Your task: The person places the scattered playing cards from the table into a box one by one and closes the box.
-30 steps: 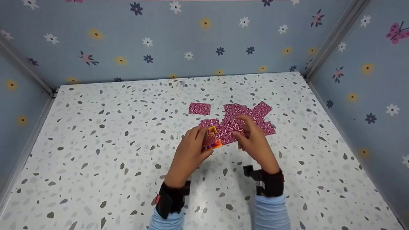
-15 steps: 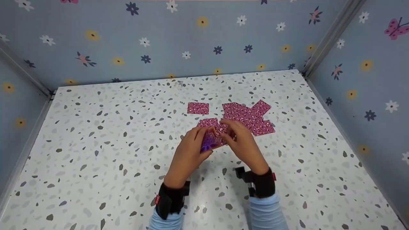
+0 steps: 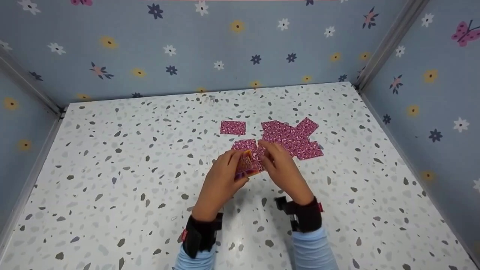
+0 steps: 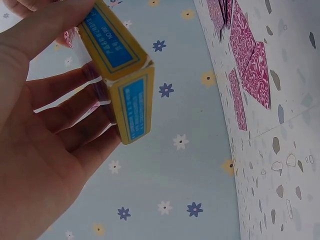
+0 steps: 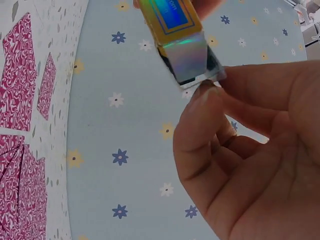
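We have the box (image 3: 245, 167) up off the table (image 3: 112, 168), by the near edge of the pink cards (image 3: 285, 137). Our left hand (image 3: 221, 170) grips it with the thumb on one side and bent fingers on the other. Our right hand (image 3: 283, 167) pinches a corner of its shiny end (image 5: 187, 59), thumb and finger close together. If we tug that end too hard, we think it could rip or bend. If our left grip gets too loose, the box could slip and bump the cards.

On the blue label (image 4: 112, 42) we can read "NO", but the number after it is blurry. The Chinese writing is too small to read. We can't make out a brand.
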The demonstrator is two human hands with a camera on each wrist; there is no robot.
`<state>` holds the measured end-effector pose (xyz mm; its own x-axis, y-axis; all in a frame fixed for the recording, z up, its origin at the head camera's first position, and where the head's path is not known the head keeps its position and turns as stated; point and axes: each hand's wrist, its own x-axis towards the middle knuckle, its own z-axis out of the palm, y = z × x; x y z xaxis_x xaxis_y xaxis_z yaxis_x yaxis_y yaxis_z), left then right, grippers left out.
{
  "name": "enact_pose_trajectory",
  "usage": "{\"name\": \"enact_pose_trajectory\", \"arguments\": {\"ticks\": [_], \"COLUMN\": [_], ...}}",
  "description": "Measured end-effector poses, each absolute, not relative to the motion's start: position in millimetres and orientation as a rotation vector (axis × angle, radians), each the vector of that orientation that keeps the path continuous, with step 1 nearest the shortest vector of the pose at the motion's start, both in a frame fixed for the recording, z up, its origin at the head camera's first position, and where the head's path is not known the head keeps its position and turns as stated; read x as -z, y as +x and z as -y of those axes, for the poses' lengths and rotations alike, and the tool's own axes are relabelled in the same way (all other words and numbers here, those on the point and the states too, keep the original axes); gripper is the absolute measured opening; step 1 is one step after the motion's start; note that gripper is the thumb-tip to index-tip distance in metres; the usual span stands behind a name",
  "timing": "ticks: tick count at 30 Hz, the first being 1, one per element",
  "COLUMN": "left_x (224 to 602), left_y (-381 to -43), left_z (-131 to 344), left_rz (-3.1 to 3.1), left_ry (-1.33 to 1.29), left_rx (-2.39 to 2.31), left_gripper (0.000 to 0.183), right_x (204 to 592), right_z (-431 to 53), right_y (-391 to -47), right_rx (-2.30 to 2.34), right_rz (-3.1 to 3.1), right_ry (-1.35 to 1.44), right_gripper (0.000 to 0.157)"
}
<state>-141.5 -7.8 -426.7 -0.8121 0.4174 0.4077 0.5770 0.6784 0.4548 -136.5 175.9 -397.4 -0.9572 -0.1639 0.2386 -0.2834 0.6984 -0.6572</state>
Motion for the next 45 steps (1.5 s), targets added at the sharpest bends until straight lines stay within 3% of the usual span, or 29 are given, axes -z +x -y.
{"name": "enact_pose_trajectory", "arguments": {"ticks": [22, 32, 45], "left_x": [422, 418, 417], "left_y": [-142, -141, -140], "left_z": [23, 25, 22], "left_rz": [2.572, 2.566, 2.591], "left_ry": [-0.759, -0.739, -0.740], "left_rx": [0.870, 0.902, 0.897], "left_gripper": [0.056, 0.060, 0.063], "right_x": [437, 445, 458], "right_z": [-215, -220, -233], "right_y": [-160, -193, -234], "right_rx": [-1.120, -1.011, -0.555], "right_rz": [2.838, 2.980, 3.261], "right_ry": [-0.045, -0.018, 0.081], "right_gripper": [0.032, 0.030, 0.046]}}
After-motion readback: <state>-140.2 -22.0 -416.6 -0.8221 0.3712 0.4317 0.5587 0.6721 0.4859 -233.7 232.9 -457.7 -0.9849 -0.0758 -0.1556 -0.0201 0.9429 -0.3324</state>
